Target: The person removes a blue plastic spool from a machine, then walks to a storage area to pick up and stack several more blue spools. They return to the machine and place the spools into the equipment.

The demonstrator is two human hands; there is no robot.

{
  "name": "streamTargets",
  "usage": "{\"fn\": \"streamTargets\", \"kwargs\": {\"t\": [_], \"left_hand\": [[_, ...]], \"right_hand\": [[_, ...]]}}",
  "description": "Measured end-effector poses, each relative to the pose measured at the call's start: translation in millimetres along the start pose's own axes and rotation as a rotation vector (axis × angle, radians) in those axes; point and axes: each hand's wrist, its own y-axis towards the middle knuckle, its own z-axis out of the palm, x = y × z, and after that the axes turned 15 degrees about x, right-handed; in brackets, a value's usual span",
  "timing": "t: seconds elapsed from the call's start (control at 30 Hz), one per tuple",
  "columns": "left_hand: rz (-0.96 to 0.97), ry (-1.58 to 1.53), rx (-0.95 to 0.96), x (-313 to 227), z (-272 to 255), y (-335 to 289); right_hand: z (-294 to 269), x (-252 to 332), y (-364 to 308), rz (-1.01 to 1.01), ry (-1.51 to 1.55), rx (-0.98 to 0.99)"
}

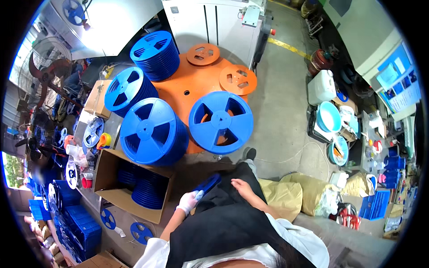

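Observation:
My left hand (187, 202), in a white glove, grips a blue reel (210, 182) by its edge, tilted above my lap. My bare right hand (241, 186) is a little to the right of that reel, fingers extended and apart, with nothing in them. Ahead is a round orange table (172, 91) carrying several stacks of blue reels. The nearest are a tall stack (176, 143) at the left and a five-spoked blue reel (220, 118) at the right. Two orange discs, a far one (203, 54) and a nearer one (238, 80), lie on the far right side of the table.
To the left stands an open cardboard box (154, 214) partly filled with blue reels. Two loose blue reels (141, 232) lie on the floor beside it. A black fan (44, 78) is farther left. At the right are yellow-brown sacks (281, 196), a blue basin (329, 117) and a white jerrycan (321, 87).

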Motion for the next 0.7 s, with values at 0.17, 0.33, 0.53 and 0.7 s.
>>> {"fn": "streamTargets", "kwargs": {"t": [0.17, 0.33, 0.53, 0.7], "left_hand": [[0.261, 0.325, 0.146, -68, -20, -12], [0.472, 0.453, 0.247, -119, 14, -5], [0.691, 0.428, 0.299, -167, 33, -17], [0.873, 0.602, 0.34, -167, 38, -31]], "right_hand": [[38, 4, -34, 0.332, 0.684, 0.064], [57, 18, -64, 0.059, 1.239, -0.358], [18, 35, -101, -0.064, 1.172, -0.784], [0, 14, -152, -0.114, 1.058, -0.988]]}}
